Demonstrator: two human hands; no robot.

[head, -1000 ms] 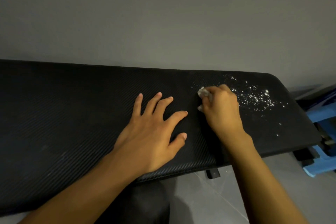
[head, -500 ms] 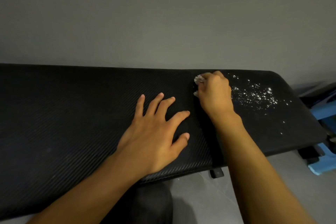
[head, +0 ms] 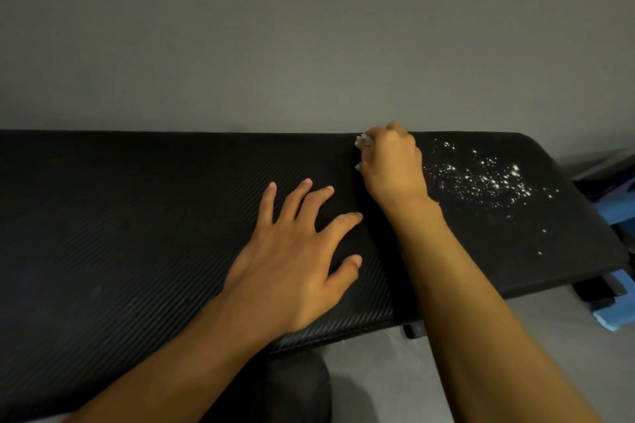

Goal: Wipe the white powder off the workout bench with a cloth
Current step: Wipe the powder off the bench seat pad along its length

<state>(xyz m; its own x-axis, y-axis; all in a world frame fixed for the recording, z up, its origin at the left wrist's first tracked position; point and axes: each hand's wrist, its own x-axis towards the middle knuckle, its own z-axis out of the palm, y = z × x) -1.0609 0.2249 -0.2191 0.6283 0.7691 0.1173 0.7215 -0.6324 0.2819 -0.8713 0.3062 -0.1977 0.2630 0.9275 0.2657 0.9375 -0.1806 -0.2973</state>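
A long black padded workout bench (head: 137,209) runs across the view against a grey wall. White powder (head: 488,178) lies scattered on its right end. My right hand (head: 391,161) is fisted on a small white cloth (head: 362,141), pressed on the pad at the bench's far edge, just left of the powder. Only a bit of the cloth shows past the fingers. My left hand (head: 299,251) lies flat on the pad with fingers spread, near the front edge and left of the right hand.
A grey wall (head: 309,45) rises directly behind the bench. A light blue object (head: 618,213) and dark items sit on the floor past the bench's right end. Grey floor (head: 395,371) shows below the front edge, beside a dark rounded shape (head: 295,388).
My right hand has slid with the cloth away from me, from mid-pad to the bench's far edge. The left hand has stayed flat in place.
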